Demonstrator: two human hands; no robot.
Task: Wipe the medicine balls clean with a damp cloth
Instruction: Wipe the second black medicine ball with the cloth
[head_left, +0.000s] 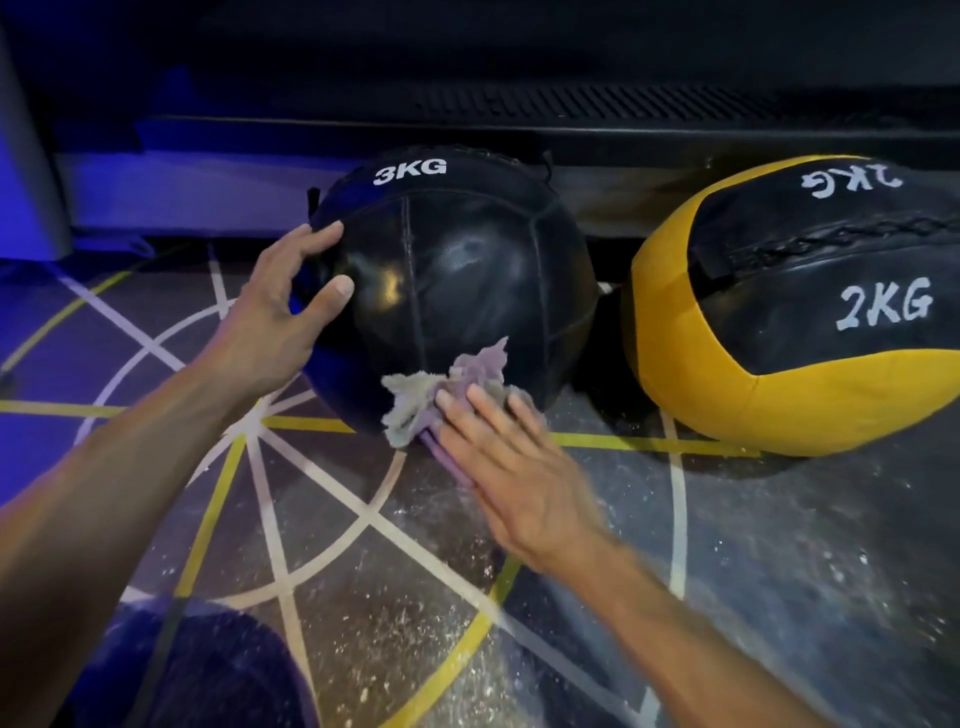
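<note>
Bracing: left hand, fingers spread, is steadying the 3KG ball at centre frame.
Wiping: right hand, fingers flat, is pressing the cloth low; rotating the ball should reach the underside.

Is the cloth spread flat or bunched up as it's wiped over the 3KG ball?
Bunched up. The cloth shows crumpled folds and loose frayed corners, pressed by the right hand's straight fingers against the lower front of the 3KG ball.

A speckled dark floor carries white and yellow lines below a black ledge.
</note>
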